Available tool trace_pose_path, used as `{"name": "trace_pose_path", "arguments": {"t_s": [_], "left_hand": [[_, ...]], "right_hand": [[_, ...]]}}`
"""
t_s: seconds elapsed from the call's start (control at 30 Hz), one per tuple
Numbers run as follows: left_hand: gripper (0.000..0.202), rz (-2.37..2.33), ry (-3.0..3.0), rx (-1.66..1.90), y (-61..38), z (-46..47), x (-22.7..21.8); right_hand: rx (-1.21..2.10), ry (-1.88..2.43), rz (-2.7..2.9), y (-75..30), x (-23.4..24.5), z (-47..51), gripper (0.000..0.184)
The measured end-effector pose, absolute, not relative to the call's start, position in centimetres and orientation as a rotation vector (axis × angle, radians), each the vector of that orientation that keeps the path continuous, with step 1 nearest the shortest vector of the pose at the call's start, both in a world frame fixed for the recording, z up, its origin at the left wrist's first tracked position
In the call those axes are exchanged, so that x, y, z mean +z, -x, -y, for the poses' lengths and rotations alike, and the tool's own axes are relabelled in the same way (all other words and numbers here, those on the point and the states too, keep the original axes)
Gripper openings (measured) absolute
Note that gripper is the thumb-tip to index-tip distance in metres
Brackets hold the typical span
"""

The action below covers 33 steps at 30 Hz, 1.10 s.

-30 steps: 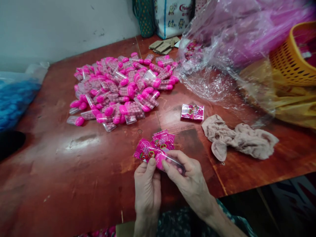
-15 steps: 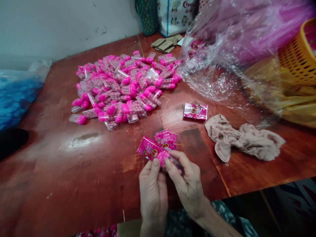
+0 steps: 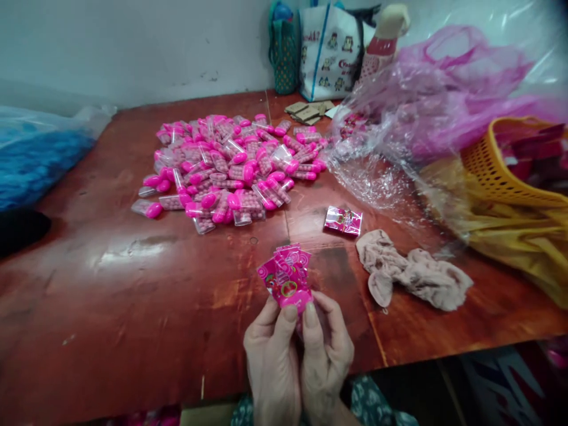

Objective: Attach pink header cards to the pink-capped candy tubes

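Head view: your left hand (image 3: pixel 274 358) and right hand (image 3: pixel 325 358) both grip a pink-capped tube (image 3: pixel 298 300), printed sachets (image 3: pixel 286 270) fanned at twelve o'clock, crumpled cloth (image 3: pixel 419 277) at two.

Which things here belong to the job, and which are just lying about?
Probably the job's:
held pink printed packets
held pink-capped container
heaped pink-capped clear containers
pink rectangular packet stack

Probably lying about:
crumpled beige cloth
white cartoon-printed bag

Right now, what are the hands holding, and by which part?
Left hand and right hand grip a capped container near its cap, plus pink packets, apparently by their lower ends.
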State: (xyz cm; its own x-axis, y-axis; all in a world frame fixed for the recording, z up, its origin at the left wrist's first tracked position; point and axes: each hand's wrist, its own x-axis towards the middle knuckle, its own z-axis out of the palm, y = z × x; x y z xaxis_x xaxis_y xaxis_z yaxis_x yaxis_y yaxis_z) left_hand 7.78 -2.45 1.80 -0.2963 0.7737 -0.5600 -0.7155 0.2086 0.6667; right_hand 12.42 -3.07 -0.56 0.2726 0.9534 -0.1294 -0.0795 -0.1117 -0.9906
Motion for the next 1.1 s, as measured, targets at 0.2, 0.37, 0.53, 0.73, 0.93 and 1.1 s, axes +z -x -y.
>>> {"name": "trace_pose_path", "arguments": {"t_s": [0.2, 0.37, 0.53, 0.73, 0.93, 1.1], "left_hand": [[0.021, -1.063, -0.249, 1.441, -7.9, 3.0, 2.6], [0.023, -1.109, -0.514, 1.452, -6.1, 3.1, 3.0], [0.025, -1.174, -0.754, 1.290, -5.6, 4.3, 3.2], [0.029, -1.107, -0.572, 1.286, -6.8, 5.3, 2.7], [0.015, -1.229, -0.704, 1.275, -6.8, 6.0, 2.2], [0.014, -1.401, -0.832, 1.339, -6.4, 6.6, 1.9]], "right_hand": [[1.154, 1.341, 0.906, -12.0, 0.0, 3.3, 0.025], [0.807, 1.442, 1.244, -13.6, 1.1, 2.7, 0.031], [1.275, 1.268, 1.238, -15.6, 2.0, 1.8, 0.026], [1.593, 1.122, 0.680, -15.0, 1.6, 2.2, 0.022], [1.654, 1.000, 0.568, -14.5, 1.6, 2.6, 0.016], [1.674, 1.048, 0.639, -14.0, 1.5, 3.6, 0.015]]}}
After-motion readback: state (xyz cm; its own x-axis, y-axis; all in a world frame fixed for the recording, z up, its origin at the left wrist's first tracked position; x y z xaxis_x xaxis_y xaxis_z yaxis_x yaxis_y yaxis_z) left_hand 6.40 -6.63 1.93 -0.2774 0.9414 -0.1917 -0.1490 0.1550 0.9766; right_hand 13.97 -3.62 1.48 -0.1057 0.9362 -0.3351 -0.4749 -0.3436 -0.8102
